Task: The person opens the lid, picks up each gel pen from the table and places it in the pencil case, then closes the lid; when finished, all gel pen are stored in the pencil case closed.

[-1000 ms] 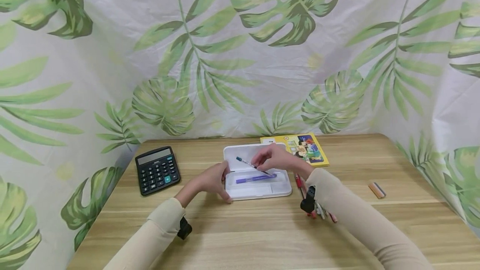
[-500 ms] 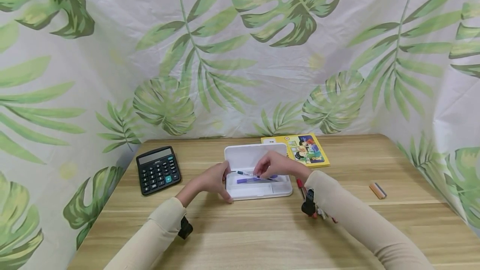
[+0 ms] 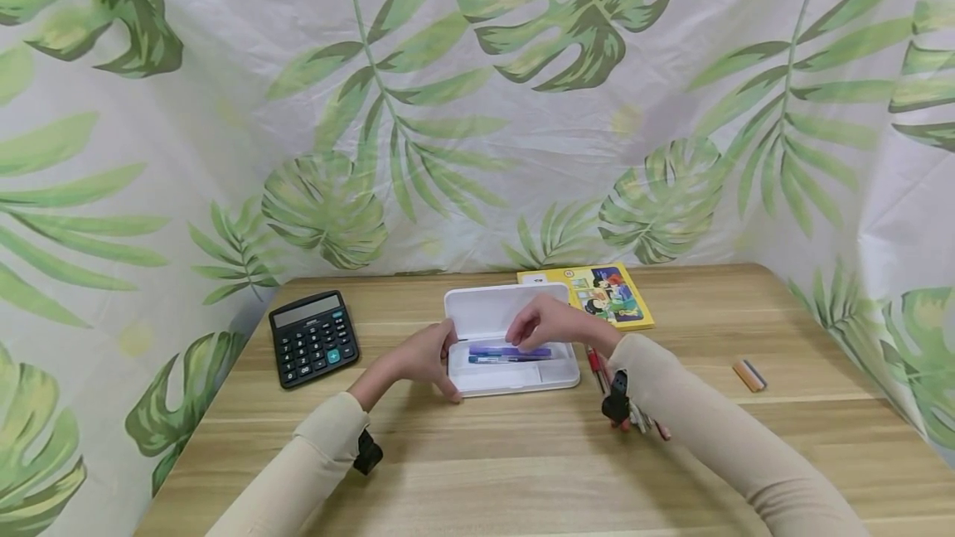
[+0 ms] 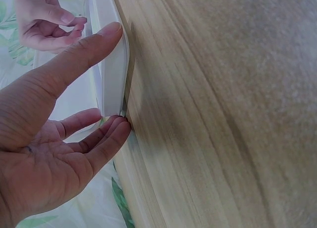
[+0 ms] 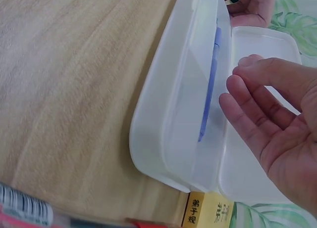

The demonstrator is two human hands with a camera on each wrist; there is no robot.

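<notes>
Purple pen [image 5: 210,89] (in the white case [image 5: 154,124]) just beneath right fingers [image 5: 242,123]

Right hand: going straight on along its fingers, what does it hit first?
Likely the purple pen lying in the open white case. The right hand angles down toward it, its fingertips just above it in the head view; the remaining gap is hard to judge.
</notes>
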